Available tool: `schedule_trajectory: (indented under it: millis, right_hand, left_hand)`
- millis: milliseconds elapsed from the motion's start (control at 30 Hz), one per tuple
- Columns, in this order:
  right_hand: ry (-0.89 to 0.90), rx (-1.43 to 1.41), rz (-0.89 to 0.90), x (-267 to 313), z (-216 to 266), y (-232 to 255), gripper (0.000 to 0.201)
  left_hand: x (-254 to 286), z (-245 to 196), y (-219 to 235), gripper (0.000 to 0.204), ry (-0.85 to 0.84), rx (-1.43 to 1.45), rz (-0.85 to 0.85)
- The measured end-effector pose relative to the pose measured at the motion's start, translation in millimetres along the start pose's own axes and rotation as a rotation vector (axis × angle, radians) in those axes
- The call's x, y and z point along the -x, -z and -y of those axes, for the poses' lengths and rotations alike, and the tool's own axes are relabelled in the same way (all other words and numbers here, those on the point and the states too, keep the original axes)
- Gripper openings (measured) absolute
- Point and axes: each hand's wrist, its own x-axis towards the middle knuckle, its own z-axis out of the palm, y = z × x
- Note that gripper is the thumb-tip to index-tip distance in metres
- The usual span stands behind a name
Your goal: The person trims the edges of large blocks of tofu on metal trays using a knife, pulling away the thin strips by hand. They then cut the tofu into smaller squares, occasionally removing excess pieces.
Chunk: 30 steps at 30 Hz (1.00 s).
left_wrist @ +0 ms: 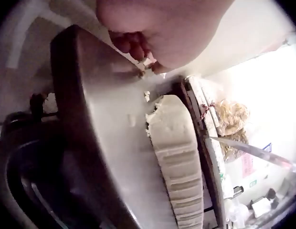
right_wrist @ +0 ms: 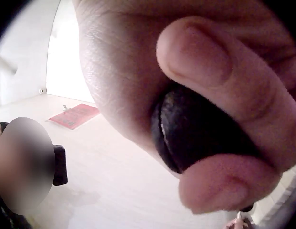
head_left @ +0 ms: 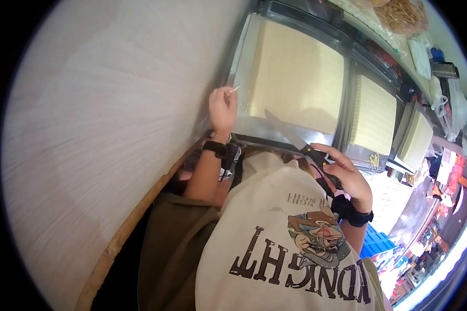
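My left hand (head_left: 222, 111) is raised at the near left corner of a metal tray (head_left: 242, 67). Its thumb and fingers pinch a small whitish scrap (head_left: 234, 89), which looks like a bit of tofu. On the tray lies a large pale slab like tofu (head_left: 298, 72), with ridges and a crumbly broken edge in the left wrist view. My right hand (head_left: 350, 179) grips the black riveted handle of a knife (head_left: 290, 133). The blade points forward and left, overlapping the slab's near edge in the head view. In the right wrist view, fingers (right_wrist: 219, 183) curl round the handle end.
Two more pale slabs stand to the right, one (head_left: 373, 114) beside the tray and another (head_left: 416, 140) beyond it. A pale wall (head_left: 114, 103) rises close on the left. Bags (head_left: 402, 15) sit on a shelf behind. A blue crate (head_left: 377, 242) is at lower right.
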Motion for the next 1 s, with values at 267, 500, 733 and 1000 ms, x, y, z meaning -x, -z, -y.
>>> schedule_trajectory:
  millis: [267, 500, 733, 1000]
  right_hand:
    - [0.108, -0.104, 0.031, 5.6, -3.9, 26.8, 0.051]
    - [0.478, -0.307, -0.334, 40.2, -23.8, 67.3, 0.051]
    - [0.735, -0.571, -0.751, 101.5, -96.0, 158.0, 0.043]
    - [0.774, -0.795, -1.181, 204.1, -221.7, 224.8, 0.02]
  left_hand:
    - [19.6, -38.3, 26.3, 0.01, 0.051, 0.304, 0.088]
    - [40.0, -84.0, 11.4, 0.011, 0.226, 0.701, 0.38]
    - [53.6, -194.2, -85.2, 0.011, 0.07, 0.601, 0.746]
    - [146.7, -294.9, -253.2, 0.017, -0.293, 0.311, 1.072]
